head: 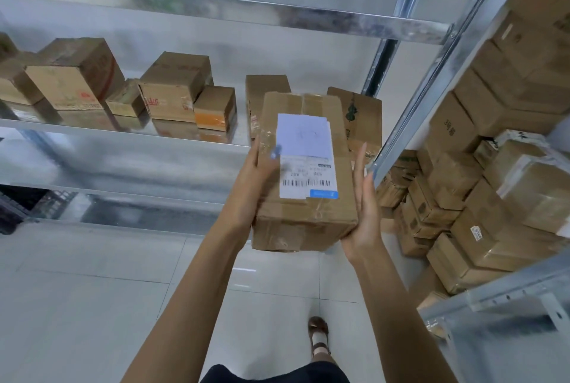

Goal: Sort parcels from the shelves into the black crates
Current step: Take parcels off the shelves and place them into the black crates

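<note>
She stands in the aisle with a cardboard parcel point(305, 222) held up in front of her, clear of the shelves and the crates, caught between both hands. Her left hand point(256, 185) grips the parcel's left side, with the thumb point(275, 152) laid over the top face beside the white shipping label point(307, 166). The rest of those fingers run along the far side of the box, and I can't make them out. Her right hand point(364, 209) lies flat against the parcel's right side, fingers straight and pointing upward, the heel of the palm cupping the lower right corner.

Behind the parcel and away to its left, a row of brown boxes point(172, 86) sits on a metal shelf point(123, 133); two more boxes point(361, 114) stand right behind it. To the parcel's right, past a slanting steel upright point(431, 80), a second rack is stacked tight with taped cartons point(481, 191). Far down to the parcel's left, under the shelf, is something dark and latticed point(15, 213), too blurred to name for sure. Below the parcel, pale floor tiles point(92, 290) and her foot in a brown sandal point(319, 336).
</note>
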A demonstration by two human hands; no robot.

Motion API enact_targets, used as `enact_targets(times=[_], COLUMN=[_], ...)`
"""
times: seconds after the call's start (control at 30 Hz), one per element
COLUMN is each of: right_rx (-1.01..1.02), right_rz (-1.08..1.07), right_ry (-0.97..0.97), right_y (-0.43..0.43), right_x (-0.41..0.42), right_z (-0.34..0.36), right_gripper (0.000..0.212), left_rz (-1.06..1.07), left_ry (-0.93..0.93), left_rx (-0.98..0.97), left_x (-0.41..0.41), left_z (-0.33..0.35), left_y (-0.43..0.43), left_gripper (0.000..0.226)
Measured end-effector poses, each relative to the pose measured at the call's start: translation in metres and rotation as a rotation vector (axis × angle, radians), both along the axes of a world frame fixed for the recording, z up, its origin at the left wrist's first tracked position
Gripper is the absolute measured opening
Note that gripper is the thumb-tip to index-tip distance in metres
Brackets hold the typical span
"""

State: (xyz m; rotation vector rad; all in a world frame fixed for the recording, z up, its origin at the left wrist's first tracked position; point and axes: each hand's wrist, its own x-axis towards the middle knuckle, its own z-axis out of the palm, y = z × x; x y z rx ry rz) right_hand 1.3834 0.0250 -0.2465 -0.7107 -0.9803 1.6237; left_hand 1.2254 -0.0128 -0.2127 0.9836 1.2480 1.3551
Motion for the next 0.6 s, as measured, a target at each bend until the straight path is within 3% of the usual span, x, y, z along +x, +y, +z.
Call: enact_targets(times=[0.07,0.13,0.6], right_rx=[-0.081,-0.121,-0.111], right_rz=[-0.012,0.033,0.169], right_ry=[0.002,-0.055,-0.048], right_y=[0.005,0.009,-0.004], right_x=[0.001,0.001,-0.077], right_z=[-0.003,-0.004,-0.005], right_gripper=[0.047,0.058,0.062], left_rz=[-0.020,-0.024,0.081], left_ry=[0.061,0.085,-0.051], left_rx=[0.016,0.053,0.037], left_x=[-0.003,-0.004,-0.072], left_z=[-0.012,-0.018,-0.035], left_y=[-0.002,-0.007,-0.031], left_gripper=[0.063,0.080,0.080])
